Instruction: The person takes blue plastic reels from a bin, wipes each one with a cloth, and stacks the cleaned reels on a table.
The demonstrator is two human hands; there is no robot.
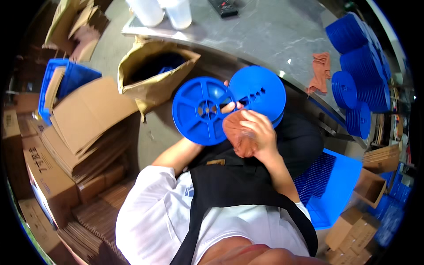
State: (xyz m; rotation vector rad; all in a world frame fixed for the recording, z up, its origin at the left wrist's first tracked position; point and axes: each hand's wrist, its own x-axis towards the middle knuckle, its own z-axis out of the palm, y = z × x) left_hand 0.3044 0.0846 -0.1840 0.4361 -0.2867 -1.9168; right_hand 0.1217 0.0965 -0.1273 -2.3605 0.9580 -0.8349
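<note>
My left hand (pixel 230 107) is mostly hidden behind a blue plastic reel (pixel 187 112) with spoke-like cutouts; its fingertips show at the reel's right edge, curled round it. A second blue reel (pixel 260 84), a flatter disc with small slots, sits just right of the first, above my lap. Whether my left hand grips that one too, I cannot tell. In my right hand (pixel 263 134) is a bunched orange-brown cloth (pixel 237 134), its fingers closed over it. The cloth overlaps the lower right rim of the first reel.
A grey marbled table (pixel 265 31) lies ahead, bearing white plastic cups (pixel 179 13), a black handheld device (pixel 224 8), another cloth (pixel 320 73) and stacked blue reels (pixel 360 62). An open paper sack (pixel 152 95) and flattened cardboard (pixel 95 110) are left; a blue bin (pixel 338 181) of reels is right.
</note>
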